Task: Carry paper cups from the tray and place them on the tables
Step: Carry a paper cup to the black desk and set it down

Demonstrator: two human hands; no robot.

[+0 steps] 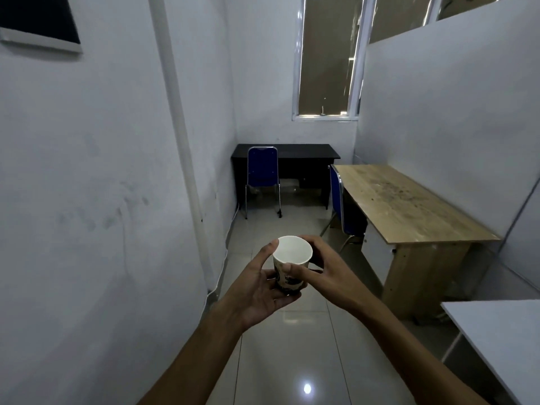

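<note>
Both hands (263, 290) around paper cup (290, 260)

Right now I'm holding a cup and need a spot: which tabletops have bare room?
The wooden table is bare from chair to partition. The black desk is bare behind its chair. White table corner is bare. Both hands hold the cup.

Paper cup (293, 258): matt white inside, dark print on its outer wall. Floor (292, 346): glossy pale tiles, mirroring a lamp. Wooden table (409, 206): bare, matt, scuffed top. Black desk (306, 152): matt. Chair (262, 168): blue cloth, shiny metal frame.
</note>
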